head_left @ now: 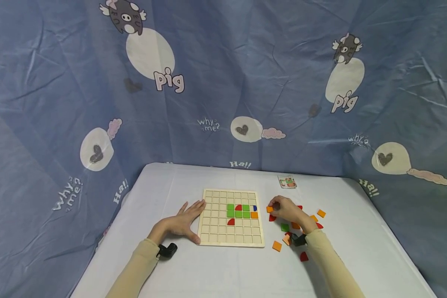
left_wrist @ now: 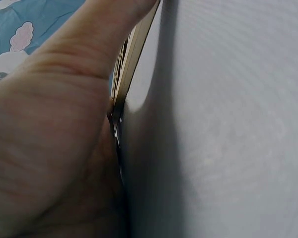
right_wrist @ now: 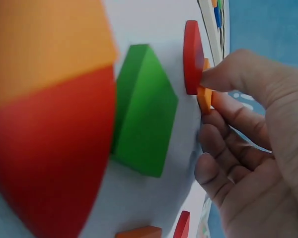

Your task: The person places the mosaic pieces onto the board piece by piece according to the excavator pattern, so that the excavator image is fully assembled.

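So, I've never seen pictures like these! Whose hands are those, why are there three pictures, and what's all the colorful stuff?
There's no robot, just a person using two hands. The big picture comes from a camera on their head, looking forward and down. The other two come from little cameras worn on the wrists, so nearby things look huge.

On the white table lies a pale board marked into squares. On it are green pieces, red pieces, an orange square and a blue piece. More loose pieces are scattered to its right.

The left hand is spread against the board's left edge. The right hand pinches an orange piece between thumb and finger, beside the board's right edge.
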The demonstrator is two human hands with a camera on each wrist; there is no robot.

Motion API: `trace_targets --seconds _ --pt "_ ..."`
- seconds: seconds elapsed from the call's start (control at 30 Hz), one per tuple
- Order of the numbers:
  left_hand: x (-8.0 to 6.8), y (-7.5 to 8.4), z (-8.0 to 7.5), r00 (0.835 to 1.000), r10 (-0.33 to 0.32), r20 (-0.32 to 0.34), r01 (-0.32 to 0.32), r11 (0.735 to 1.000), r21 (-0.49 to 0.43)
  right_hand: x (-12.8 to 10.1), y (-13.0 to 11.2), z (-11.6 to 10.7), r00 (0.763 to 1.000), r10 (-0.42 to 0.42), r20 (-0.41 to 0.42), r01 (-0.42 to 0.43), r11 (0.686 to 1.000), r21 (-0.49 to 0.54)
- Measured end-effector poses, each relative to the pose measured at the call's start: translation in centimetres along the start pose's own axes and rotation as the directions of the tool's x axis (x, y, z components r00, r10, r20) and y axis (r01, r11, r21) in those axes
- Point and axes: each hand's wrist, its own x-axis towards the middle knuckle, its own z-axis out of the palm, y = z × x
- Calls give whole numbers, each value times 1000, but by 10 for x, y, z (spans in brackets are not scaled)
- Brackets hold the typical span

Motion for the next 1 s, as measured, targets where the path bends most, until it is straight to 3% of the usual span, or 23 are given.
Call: trace_targets --seconds 0.27,0.47,0.67,0.87,1.0 --pt "-1 1 -1 1000 -7 6 7 1000 1 -4 -14 3 999 6 -37 -5 999 40" --pt "-1 3 -1 1000 -4 0 4 1000 -5 -10 -37 20 992 -113 -49 113 994 -5" --pt "-1 3 -1 1000 -4 2 4 1000 -1 -16 -63 40 968 -252 -10 251 968 -11" --pt "0 1 -1 1000 -6 1 6 1000 8 -14 -82 58 941 -336 39 338 939 -59" --pt "0 1 -1 1000 -11 5 10 1000 8 -11 -87 64 935 -350 49 353 930 -98"
